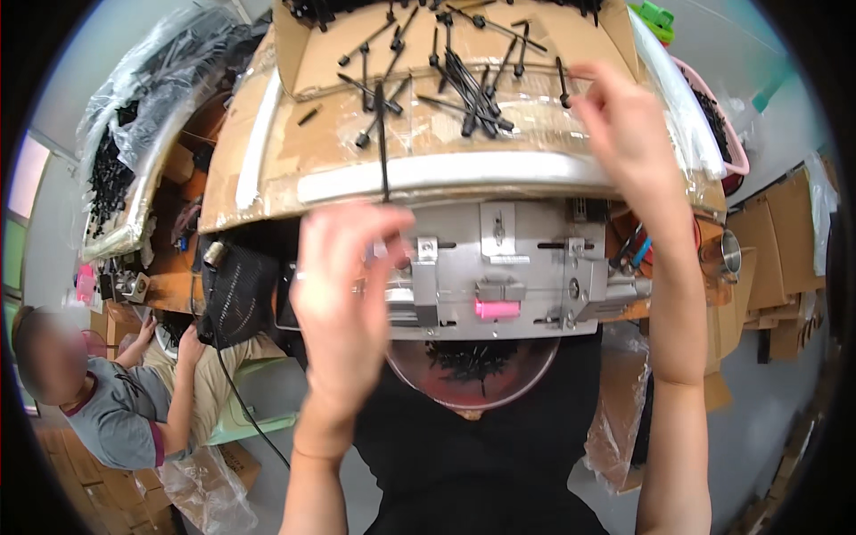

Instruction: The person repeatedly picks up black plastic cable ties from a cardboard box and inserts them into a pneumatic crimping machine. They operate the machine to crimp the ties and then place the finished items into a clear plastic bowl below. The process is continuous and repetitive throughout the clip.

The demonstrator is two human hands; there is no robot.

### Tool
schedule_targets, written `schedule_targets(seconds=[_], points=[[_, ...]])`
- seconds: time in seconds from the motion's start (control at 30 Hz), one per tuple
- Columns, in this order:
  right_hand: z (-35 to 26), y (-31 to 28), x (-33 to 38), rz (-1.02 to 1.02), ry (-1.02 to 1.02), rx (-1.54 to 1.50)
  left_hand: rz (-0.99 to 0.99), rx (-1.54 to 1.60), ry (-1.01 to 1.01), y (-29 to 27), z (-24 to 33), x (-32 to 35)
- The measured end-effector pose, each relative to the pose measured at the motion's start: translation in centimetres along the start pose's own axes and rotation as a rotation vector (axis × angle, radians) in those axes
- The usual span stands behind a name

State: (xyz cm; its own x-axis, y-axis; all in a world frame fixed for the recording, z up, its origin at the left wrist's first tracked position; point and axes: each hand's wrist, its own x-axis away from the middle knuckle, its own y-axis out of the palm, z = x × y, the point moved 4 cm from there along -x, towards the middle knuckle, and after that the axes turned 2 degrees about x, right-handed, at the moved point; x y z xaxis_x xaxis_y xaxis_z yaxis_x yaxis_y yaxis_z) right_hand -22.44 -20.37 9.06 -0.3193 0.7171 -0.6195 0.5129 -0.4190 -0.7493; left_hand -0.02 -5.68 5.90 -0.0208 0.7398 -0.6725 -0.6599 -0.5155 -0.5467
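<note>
My left hand (343,294), blurred by motion, is raised over the left part of a metal jig (459,241). A long thin black rod (383,143) rises from its fingertips and crosses the white padded edge; the fingers seem closed on its lower end. At the right of the cardboard, my right hand (629,138) has thumb and forefinger at a short black rod with a knobbed end (563,85), apparently pinching it. Several similar black rods (468,94) lie scattered on the cardboard surface (334,147). A pink block (497,308) sits at the jig's front middle.
Below the jig, a reddish bowl (526,392) holds small black pieces. A black mesh-covered object (241,294) stands left of the jig, a metal cup (727,254) at right. Further right is a pink basket (731,134). Another person (125,392) sits at the left.
</note>
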Motion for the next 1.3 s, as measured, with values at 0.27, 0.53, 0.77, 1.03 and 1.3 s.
schedule_targets(seconds=[0.27, 0.53, 0.77, 1.03, 1.3], points=[[1.1, -5.1, 4.1, 0.062, 0.335, -1.040, -0.438, -0.097, -0.086, 7.7, 5.0, 11.7], [-1.2, -7.7, 10.2, 0.281, 0.214, -0.916, -0.510, -0.324, -0.015, 8.4, 5.0, 11.2], [-5.4, -2.8, 18.0, 0.044, 0.081, -0.598, -0.597, -0.208, -0.044, 6.4, 4.6, 9.1], [-9.3, 3.7, 22.2, -0.167, 0.043, -0.507, -0.231, -0.106, 0.070, 5.1, -4.8, -7.9], [-9.1, 3.1, 20.3, -0.297, 0.017, -0.472, -0.516, 0.151, -0.054, 3.9, -4.2, -8.8]])
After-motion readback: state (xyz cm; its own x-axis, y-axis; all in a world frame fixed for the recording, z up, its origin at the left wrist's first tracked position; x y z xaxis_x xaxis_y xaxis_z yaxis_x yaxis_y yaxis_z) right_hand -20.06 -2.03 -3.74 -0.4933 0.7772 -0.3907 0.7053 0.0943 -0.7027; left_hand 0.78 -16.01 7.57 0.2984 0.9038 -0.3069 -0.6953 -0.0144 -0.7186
